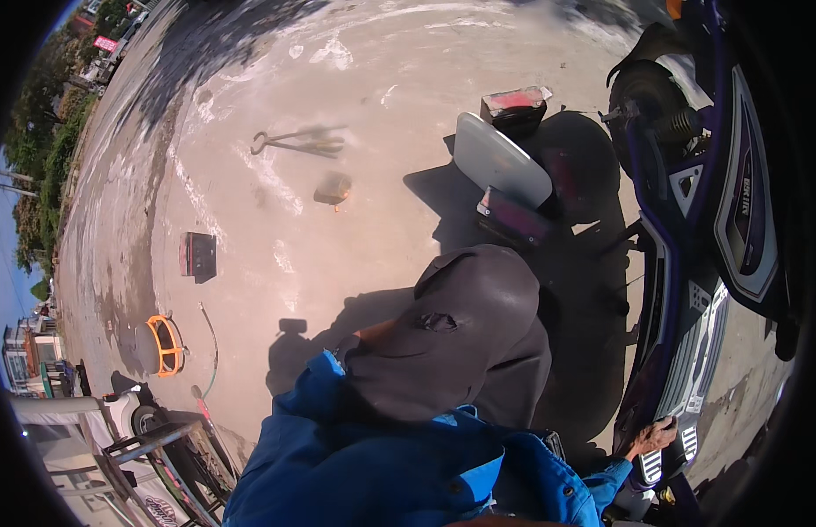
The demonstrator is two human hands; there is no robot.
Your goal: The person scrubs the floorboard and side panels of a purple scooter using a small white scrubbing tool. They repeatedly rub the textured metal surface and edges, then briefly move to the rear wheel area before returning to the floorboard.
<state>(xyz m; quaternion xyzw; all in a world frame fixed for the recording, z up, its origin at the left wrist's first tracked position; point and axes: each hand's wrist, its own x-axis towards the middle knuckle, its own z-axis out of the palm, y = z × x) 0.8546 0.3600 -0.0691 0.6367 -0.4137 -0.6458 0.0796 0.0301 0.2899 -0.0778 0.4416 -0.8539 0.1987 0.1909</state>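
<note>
My right hand (655,438) is low on the right, its fingers curled at the metal-plated footboard (696,369) of a dark purple motor scooter (671,263); whether it grips anything is unclear. My left hand is out of sight; a bit of skin shows between a blue sleeve cuff and my brown-grey trouser leg (461,316), which has a hole. Beyond the knee, a pale plastic panel or lid (500,161) leans between two dark boxes with red tops, one behind (513,109) and one nearer (513,214). The scooter's wheel (648,99) stands at upper right.
Metal tongs or a similar long-handled tool (299,143) lie on the concrete, near a small blurred object (333,188). Farther left are a dark box (198,255), an orange-framed item (164,346) and a thin hose (213,342). A metal frame (151,443) and a parked vehicle stand at lower left.
</note>
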